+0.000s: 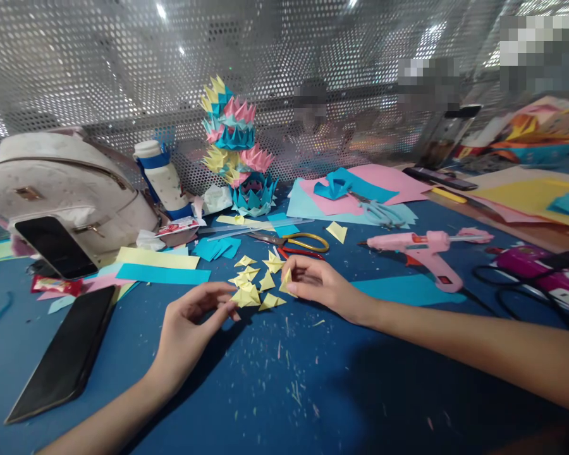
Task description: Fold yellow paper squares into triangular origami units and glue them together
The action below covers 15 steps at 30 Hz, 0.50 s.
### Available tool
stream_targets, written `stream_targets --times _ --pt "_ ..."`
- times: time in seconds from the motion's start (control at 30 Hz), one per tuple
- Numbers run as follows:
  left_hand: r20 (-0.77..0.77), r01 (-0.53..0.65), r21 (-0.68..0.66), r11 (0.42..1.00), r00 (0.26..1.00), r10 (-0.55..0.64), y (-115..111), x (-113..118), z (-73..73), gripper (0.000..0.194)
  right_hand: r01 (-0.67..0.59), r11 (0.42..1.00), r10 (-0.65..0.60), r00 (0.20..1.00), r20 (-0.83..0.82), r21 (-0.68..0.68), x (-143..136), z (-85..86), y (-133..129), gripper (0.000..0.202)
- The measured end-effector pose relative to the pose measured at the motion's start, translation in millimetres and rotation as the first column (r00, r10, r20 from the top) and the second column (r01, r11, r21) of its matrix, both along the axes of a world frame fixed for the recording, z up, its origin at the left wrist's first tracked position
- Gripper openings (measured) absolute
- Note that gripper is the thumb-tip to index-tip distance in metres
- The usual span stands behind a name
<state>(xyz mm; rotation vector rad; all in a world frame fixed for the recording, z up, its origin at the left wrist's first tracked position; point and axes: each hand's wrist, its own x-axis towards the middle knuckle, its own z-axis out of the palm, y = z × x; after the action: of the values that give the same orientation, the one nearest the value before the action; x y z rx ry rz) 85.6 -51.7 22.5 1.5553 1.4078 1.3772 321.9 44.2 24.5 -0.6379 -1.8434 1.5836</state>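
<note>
A loose pile of folded yellow paper triangles lies on the blue table in front of me. My right hand pinches one folded yellow paper triangle between thumb and fingers, at the pile's right side. At the left side, my left hand has its thumb and fingertips around the edge of another folded yellow paper piece, which rests among the others. Just behind the pile are scissors with yellow and red handles. One more yellow triangle sits apart, beyond my right hand.
Behind stands a tower of folded paper rings. A pink glue gun lies right, near a purple power strip. To the left are a phone, another propped phone, a white backpack and a bottle.
</note>
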Motion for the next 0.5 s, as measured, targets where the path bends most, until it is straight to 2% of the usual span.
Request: stream_targets --times 0.13,0.27,0.5 --pt "-0.009 -0.001 0.007 1.0 1.0 0.001 -0.9 -0.5 -0.8 0.019 -0.049 0.997 0.048 0.999 -0.022 -0.063 -0.4 -3.0 0.5 0.024" --pt "-0.018 0.015 0.006 1.0 1.0 -0.015 -1.0 -0.3 -0.4 0.017 -0.068 0.995 0.069 0.997 0.015 -0.068 -1.9 -3.5 0.1 0.029" --pt "-0.04 0.031 0.019 0.999 0.999 -0.03 -0.5 -0.3 -1.5 0.018 -0.006 0.995 0.014 0.997 0.072 -0.1 -5.1 -2.1 -3.0 0.024"
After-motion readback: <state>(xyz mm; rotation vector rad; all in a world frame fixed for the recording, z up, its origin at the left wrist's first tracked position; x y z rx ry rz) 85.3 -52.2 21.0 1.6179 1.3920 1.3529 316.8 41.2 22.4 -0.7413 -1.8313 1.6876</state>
